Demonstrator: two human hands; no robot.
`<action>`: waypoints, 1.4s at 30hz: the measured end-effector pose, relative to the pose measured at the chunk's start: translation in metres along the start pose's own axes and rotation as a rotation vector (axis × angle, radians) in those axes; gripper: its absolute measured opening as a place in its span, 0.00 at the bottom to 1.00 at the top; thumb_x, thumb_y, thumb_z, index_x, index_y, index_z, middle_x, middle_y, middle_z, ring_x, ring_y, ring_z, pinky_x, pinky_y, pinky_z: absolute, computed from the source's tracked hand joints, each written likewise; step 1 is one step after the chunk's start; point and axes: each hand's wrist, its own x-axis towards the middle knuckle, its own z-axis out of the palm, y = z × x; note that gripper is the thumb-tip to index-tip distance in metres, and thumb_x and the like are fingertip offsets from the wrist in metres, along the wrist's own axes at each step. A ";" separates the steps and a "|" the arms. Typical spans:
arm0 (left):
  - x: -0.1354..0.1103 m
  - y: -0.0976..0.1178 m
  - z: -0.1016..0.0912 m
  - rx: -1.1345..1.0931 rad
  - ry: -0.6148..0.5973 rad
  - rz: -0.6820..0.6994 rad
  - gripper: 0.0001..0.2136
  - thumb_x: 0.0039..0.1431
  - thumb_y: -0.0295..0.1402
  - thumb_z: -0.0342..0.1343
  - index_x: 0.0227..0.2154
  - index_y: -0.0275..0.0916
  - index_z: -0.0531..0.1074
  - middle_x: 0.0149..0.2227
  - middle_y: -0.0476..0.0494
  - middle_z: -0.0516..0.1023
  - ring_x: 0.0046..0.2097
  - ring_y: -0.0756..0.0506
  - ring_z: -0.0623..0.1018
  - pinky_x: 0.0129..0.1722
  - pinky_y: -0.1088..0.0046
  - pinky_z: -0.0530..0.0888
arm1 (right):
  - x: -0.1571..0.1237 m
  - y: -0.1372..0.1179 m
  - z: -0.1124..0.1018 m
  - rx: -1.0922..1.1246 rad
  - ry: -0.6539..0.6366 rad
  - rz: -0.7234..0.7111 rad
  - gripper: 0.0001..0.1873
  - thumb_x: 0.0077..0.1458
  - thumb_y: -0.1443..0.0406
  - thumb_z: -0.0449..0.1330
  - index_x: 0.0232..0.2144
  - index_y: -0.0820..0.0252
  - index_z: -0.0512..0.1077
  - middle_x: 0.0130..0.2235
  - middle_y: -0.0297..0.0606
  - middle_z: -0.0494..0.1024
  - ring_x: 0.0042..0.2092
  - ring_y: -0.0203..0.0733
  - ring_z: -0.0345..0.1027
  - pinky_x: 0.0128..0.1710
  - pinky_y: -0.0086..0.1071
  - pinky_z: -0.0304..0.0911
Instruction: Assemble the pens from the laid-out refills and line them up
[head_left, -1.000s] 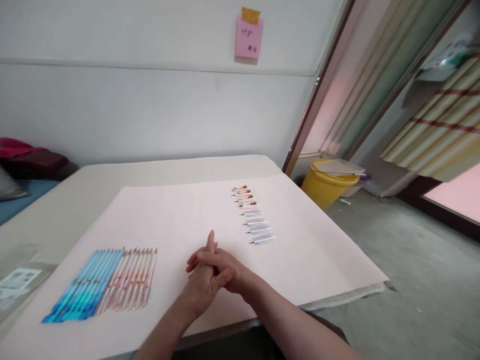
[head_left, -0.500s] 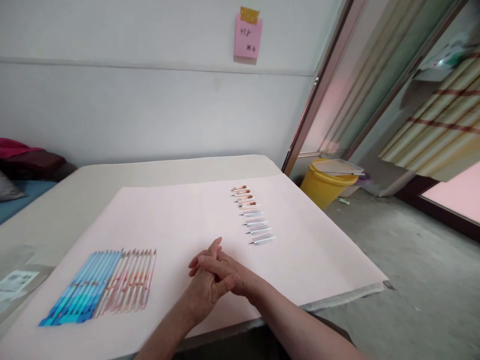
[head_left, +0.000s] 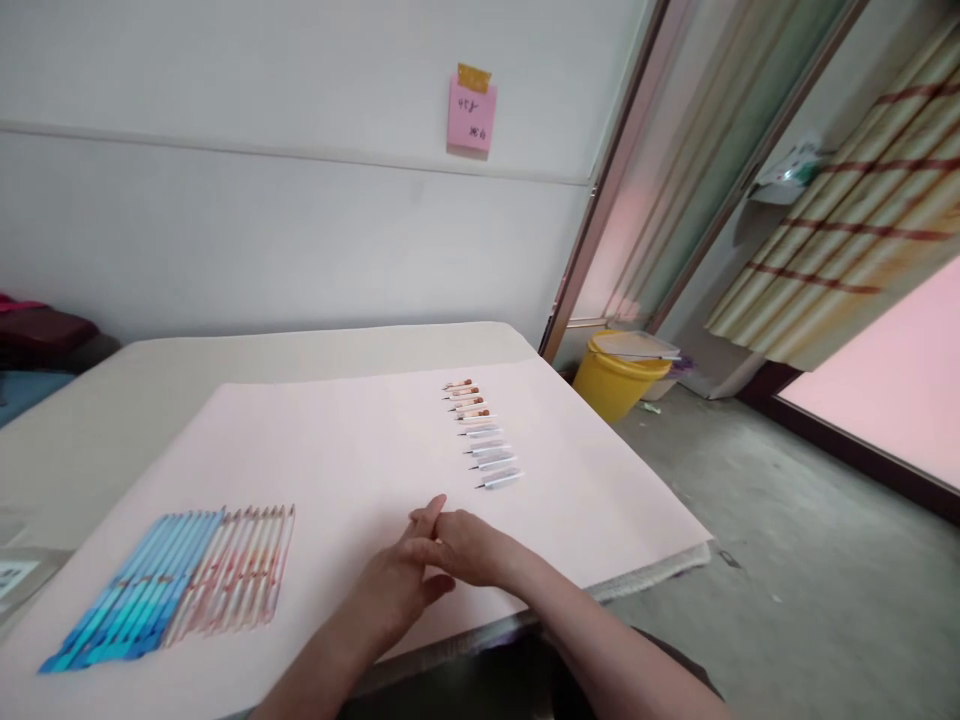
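Note:
My left hand point(head_left: 394, 590) and my right hand point(head_left: 466, 545) rest together over the front of the pink-covered table point(head_left: 337, 440). The right hand's fingers wrap across the left hand's fingers. One left finger points forward and the left thumb stands apart. No object shows in either hand. Left of them lies a row of pens: several blue pens point(head_left: 139, 585) beside several pale pens with red markings point(head_left: 236, 570). Beyond my hands runs a column of short pen pieces with thin dark tips, the farther ones brown and cream point(head_left: 469, 403), the nearer ones greyish white point(head_left: 493, 463).
A clear plastic packet with a label point(head_left: 19, 575) sits at the table's left edge. To the right, a yellow bin point(head_left: 615, 385) stands on the concrete floor point(head_left: 742, 520). A pink note point(head_left: 471, 115) is taped to the white wall. A striped curtain point(head_left: 840, 230) hangs at right.
The view has turned slightly right, so the scene sits farther left. My clasped hands have shifted their hold; the interlaced fingers now sit closer together. The pens and pen pieces stay where they lay.

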 end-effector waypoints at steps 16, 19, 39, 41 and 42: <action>0.002 -0.010 -0.004 0.624 -0.083 -0.020 0.19 0.58 0.32 0.43 0.52 0.37 0.62 0.44 0.36 0.71 0.41 0.40 0.73 0.36 0.65 0.68 | -0.011 0.107 -0.071 -0.660 0.297 0.433 0.15 0.49 0.74 0.51 0.42 0.64 0.64 0.38 0.44 0.71 0.36 0.42 0.68 0.30 0.29 0.52; 0.005 -0.014 -0.002 0.629 -0.095 -0.005 0.19 0.57 0.31 0.43 0.52 0.36 0.62 0.43 0.36 0.71 0.42 0.40 0.73 0.36 0.65 0.68 | -0.007 0.111 -0.067 -0.660 0.254 0.396 0.17 0.50 0.74 0.51 0.43 0.60 0.64 0.38 0.41 0.70 0.34 0.38 0.67 0.29 0.27 0.51; 0.006 -0.011 0.003 0.601 -0.086 0.025 0.13 0.57 0.28 0.44 0.44 0.36 0.65 0.41 0.35 0.71 0.44 0.39 0.70 0.40 0.62 0.68 | 0.004 0.092 -0.048 -0.737 0.168 0.267 0.11 0.56 0.68 0.51 0.41 0.56 0.68 0.37 0.40 0.72 0.36 0.41 0.68 0.31 0.29 0.52; 0.007 -0.011 0.004 0.603 -0.087 0.018 0.13 0.57 0.29 0.45 0.45 0.36 0.65 0.41 0.35 0.71 0.44 0.39 0.69 0.40 0.61 0.68 | 0.008 0.085 -0.043 -0.739 0.149 0.245 0.11 0.56 0.69 0.51 0.40 0.56 0.69 0.37 0.40 0.72 0.36 0.40 0.68 0.31 0.28 0.53; 0.007 -0.011 0.005 0.607 -0.084 0.017 0.13 0.57 0.29 0.45 0.45 0.35 0.65 0.41 0.34 0.71 0.44 0.39 0.69 0.40 0.61 0.68 | 0.010 0.080 -0.039 -0.739 0.140 0.233 0.11 0.55 0.70 0.51 0.39 0.57 0.69 0.37 0.40 0.72 0.36 0.40 0.68 0.31 0.28 0.53</action>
